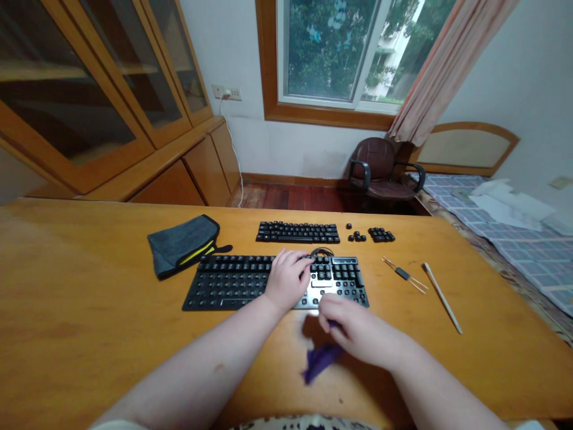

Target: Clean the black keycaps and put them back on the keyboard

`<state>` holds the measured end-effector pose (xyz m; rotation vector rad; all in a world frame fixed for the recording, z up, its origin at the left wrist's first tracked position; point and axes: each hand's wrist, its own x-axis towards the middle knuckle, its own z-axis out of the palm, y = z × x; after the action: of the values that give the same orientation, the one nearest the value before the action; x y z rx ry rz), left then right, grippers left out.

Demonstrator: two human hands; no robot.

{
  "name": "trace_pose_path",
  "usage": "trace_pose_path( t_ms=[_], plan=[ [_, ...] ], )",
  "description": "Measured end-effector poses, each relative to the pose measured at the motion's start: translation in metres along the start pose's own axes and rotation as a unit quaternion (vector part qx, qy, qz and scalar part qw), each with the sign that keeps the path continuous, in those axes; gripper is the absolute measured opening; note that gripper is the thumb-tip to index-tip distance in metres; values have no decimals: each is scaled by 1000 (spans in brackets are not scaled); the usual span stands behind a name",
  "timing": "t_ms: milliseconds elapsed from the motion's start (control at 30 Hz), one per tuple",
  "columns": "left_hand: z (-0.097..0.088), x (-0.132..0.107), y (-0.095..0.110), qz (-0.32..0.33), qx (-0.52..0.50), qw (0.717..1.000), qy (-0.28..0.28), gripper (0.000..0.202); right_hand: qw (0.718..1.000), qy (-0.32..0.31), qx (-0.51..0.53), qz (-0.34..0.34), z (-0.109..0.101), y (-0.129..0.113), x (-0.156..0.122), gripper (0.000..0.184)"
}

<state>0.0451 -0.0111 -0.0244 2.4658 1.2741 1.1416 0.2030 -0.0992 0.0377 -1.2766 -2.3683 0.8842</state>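
Observation:
A black keyboard point(233, 292) lies on the wooden table, with many of its keycaps off in the lower rows and at the right. My left hand point(289, 280) rests on the keyboard right of its middle, fingers laid over the upper rows and thumb apart. Just past the keyboard's front edge, my right hand point(347, 325) is closed around a piece of purple cloth point(321, 359). The cloth hangs below my fist toward the tabletop, slightly blurred. Part of it is hidden inside my fingers.
Behind the keyboard sit a block of removed keycaps point(298, 232), loose keycaps point(357, 236) and a number-pad group point(381, 234). A grey cloth point(183, 245) lies left. At right are a wire keycap puller point(402, 273) and a pale stick point(442, 297) on the table point(89, 310).

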Motion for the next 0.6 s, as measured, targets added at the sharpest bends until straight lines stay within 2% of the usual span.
trace_pose_path(
  t_ms=[100, 167, 233, 300, 367, 433, 600],
  plan=[
    [0, 0, 0, 4, -9, 1000, -3, 20, 992, 76, -62, 77, -51, 18, -2, 20],
    [1, 0, 0, 5, -16, 1000, -4, 20, 978, 78, -117, 154, -85, 39, 4, 14],
    [2, -1, 0, 4, -20, 1000, -2, 20, 952, 90, -159, 244, -113, 67, 18, 13],
    [3, -1, 0, 3, -23, 1000, 0, 20, 915, 92, -201, 338, -131, 94, 40, 22],
    [3, -1, 0, 2, -27, 1000, 0, 20, 885, 69, -232, 398, -140, 118, 65, 24],
    [3, -1, -1, -1, -31, 1000, 1, 20, 867, 16, -269, 420, -143, 134, 88, 22],
    [4, -2, -1, -11, -40, 999, 5, 22, 866, 2, -272, 419, -136, 149, 127, 21]
  ],
)
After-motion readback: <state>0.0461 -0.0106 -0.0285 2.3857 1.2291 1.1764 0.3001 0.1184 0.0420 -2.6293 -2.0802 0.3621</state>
